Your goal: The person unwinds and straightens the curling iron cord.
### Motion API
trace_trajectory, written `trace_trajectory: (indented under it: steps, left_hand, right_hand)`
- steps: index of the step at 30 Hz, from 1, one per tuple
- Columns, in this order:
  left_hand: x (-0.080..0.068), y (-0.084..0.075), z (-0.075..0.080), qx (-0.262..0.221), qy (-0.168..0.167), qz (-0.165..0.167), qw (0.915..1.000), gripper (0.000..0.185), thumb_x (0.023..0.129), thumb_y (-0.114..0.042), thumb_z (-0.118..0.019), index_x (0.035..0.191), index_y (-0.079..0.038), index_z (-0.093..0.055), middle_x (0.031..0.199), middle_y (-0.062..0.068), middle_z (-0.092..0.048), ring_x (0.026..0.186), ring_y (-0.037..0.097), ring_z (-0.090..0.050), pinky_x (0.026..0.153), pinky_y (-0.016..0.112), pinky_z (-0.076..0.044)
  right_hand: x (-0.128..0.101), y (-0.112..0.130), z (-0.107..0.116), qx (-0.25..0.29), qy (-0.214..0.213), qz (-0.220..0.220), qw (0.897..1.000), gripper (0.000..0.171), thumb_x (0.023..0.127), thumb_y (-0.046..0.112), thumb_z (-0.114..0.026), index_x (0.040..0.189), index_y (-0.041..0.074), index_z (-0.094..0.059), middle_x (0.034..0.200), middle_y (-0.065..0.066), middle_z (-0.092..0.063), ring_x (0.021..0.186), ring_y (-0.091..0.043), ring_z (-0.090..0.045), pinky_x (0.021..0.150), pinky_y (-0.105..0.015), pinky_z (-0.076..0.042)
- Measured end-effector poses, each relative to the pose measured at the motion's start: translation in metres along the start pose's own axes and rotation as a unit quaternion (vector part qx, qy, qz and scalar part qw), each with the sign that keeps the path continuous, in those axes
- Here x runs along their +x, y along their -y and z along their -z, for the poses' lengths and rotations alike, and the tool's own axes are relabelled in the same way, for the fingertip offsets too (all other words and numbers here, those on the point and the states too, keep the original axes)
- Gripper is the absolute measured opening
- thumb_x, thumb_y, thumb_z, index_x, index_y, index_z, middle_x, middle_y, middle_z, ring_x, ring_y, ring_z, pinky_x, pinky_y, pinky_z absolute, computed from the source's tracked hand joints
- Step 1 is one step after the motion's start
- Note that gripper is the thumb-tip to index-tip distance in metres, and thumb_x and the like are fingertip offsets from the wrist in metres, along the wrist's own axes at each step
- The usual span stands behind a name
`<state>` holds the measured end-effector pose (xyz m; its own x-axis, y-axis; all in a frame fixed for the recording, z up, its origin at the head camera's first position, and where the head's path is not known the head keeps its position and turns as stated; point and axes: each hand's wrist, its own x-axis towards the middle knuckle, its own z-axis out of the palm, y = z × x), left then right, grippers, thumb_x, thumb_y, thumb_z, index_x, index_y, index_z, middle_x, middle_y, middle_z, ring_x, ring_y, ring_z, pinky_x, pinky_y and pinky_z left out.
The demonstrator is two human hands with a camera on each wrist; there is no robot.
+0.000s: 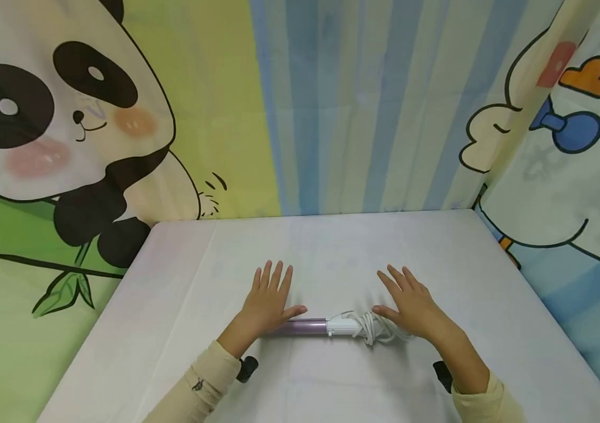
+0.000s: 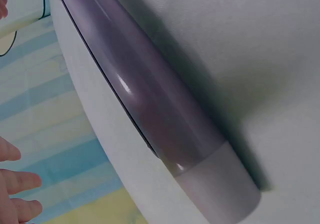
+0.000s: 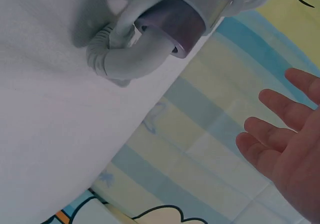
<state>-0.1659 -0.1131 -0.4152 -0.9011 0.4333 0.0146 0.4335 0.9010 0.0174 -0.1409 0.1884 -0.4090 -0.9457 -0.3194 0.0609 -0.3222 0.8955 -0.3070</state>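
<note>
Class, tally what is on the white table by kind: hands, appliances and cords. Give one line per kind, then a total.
Hands: 2, the left hand and the right hand, both flat with straight fingers.
Appliances: 1, a purple and white styling wand lying on the table.
Cords: 1, a white cord bundled at the wand's end.
Total: 4

Curling iron (image 1: 326, 326) on table (image 1: 173, 305), between hands.

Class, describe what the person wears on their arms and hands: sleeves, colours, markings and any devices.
Both hands, left hand and right hand, are bare. Both arms wear cream long sleeves; the left sleeve carries a small dark mark. A black device sits by each wrist.
</note>
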Motion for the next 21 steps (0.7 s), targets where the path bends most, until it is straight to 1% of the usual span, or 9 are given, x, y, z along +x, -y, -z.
trace_trajectory:
  steps: [5, 7, 9, 12, 15, 18, 19, 21]
  left_hand:
    - [-0.009, 0.001, -0.004, -0.006, 0.019, 0.006, 0.9998, 0.088, 0.084, -0.064, -0.042, 0.144, -0.002, -0.021, 0.149, 0.022, -0.019, 0.138, 0.042, -0.010, 0.110, 0.053, -0.011]
    - [-0.009, 0.001, -0.007, -0.008, 0.028, 0.006, 0.9996, 0.089, 0.084, -0.064, -0.043, 0.144, -0.002, -0.021, 0.149, 0.021, -0.019, 0.138, 0.042, -0.009, 0.110, 0.053, -0.010]
    - [-0.009, 0.000, -0.012, -0.014, 0.035, 0.001, 0.9993, 0.090, 0.083, -0.064, -0.045, 0.143, -0.002, -0.022, 0.149, 0.021, -0.020, 0.138, 0.042, -0.011, 0.110, 0.054, -0.011]
    - [-0.005, -0.005, -0.026, -0.020, 0.053, -0.023, 0.9981, 0.090, 0.082, -0.064, -0.046, 0.143, -0.001, -0.023, 0.148, 0.021, -0.023, 0.137, 0.043, -0.015, 0.109, 0.055, -0.015]
    - [-0.007, -0.012, -0.039, -0.040, 0.100, -0.049, 0.9929, 0.089, 0.082, -0.063, -0.047, 0.143, -0.002, -0.024, 0.146, 0.020, -0.027, 0.136, 0.042, -0.020, 0.107, 0.054, -0.019]
    - [-0.009, -0.019, -0.047, -0.062, 0.147, -0.055, 0.9857, 0.086, 0.081, -0.058, -0.053, 0.142, -0.003, -0.026, 0.145, 0.018, -0.032, 0.134, 0.040, -0.025, 0.106, 0.053, -0.024]
    - [-0.009, -0.021, -0.048, -0.061, 0.156, -0.053, 0.9845, 0.084, 0.082, -0.056, -0.055, 0.141, -0.004, -0.027, 0.144, 0.017, -0.033, 0.134, 0.039, -0.027, 0.105, 0.052, -0.026]
    - [-0.007, -0.024, -0.048, -0.051, 0.156, -0.051, 0.9851, 0.078, 0.082, -0.048, -0.059, 0.139, -0.004, -0.031, 0.143, 0.016, -0.036, 0.131, 0.038, -0.033, 0.103, 0.051, -0.030]
  right_hand:
    - [-0.007, 0.002, -0.002, 0.011, 0.015, 0.001, 1.000, 0.073, 0.084, 0.040, -0.061, 0.140, 0.005, -0.032, 0.146, -0.022, -0.025, 0.132, -0.049, -0.016, 0.095, -0.067, -0.024]
    - [-0.008, 0.001, -0.004, 0.012, 0.019, 0.004, 1.000, 0.077, 0.081, 0.041, -0.064, 0.141, 0.006, -0.031, 0.147, -0.021, -0.023, 0.133, -0.048, -0.016, 0.094, -0.068, -0.024]
    - [-0.008, -0.001, -0.009, 0.005, 0.021, 0.009, 1.000, 0.085, 0.076, 0.043, -0.069, 0.142, 0.007, -0.029, 0.148, -0.019, -0.021, 0.133, -0.048, -0.015, 0.093, -0.068, -0.025]
    - [-0.007, -0.008, -0.022, -0.016, 0.039, 0.018, 0.999, 0.100, 0.066, 0.047, -0.075, 0.143, 0.008, -0.024, 0.149, -0.018, -0.018, 0.133, -0.047, -0.016, 0.093, -0.067, -0.027]
    - [-0.008, -0.012, -0.033, -0.021, 0.072, 0.021, 0.997, 0.109, 0.059, 0.048, -0.079, 0.144, 0.008, -0.022, 0.150, -0.018, -0.018, 0.133, -0.047, -0.017, 0.093, -0.066, -0.028]
    - [-0.010, -0.015, -0.039, 0.003, 0.109, 0.004, 0.994, 0.107, 0.059, 0.044, -0.080, 0.143, 0.009, -0.023, 0.149, -0.016, -0.021, 0.133, -0.047, -0.019, 0.094, -0.066, -0.026]
    - [-0.010, -0.016, -0.040, 0.010, 0.115, -0.001, 0.993, 0.104, 0.061, 0.041, -0.080, 0.143, 0.009, -0.024, 0.149, -0.015, -0.024, 0.132, -0.046, -0.022, 0.094, -0.066, -0.026]
    - [-0.009, -0.017, -0.039, 0.020, 0.121, -0.005, 0.992, 0.097, 0.065, 0.036, -0.079, 0.142, 0.009, -0.027, 0.146, -0.015, -0.030, 0.129, -0.045, -0.030, 0.094, -0.064, -0.029]
